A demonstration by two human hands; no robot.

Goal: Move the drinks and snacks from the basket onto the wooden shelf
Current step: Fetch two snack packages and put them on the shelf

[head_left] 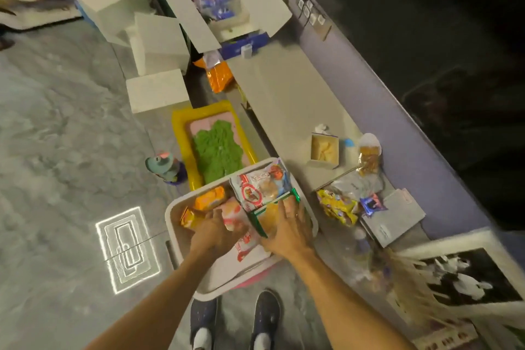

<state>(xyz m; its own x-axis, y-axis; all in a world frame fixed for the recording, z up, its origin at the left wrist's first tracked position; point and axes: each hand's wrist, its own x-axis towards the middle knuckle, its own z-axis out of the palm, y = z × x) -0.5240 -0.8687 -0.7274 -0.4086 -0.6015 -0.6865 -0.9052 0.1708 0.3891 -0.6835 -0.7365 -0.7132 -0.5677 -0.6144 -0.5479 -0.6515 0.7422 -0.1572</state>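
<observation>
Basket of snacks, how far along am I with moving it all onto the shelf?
Partly done: a yellow snack bag and a blue packet already lie on the shelf. In hand: the right hand rests on a green-edged packet, the left hand reaches among packets in the basket. Still to go: orange packets and a red-and-white bag sit inside.

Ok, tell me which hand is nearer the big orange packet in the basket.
Left. The left hand is just on the near side of the big orange packet; the right hand lies farther right, on a green-edged packet.
</observation>
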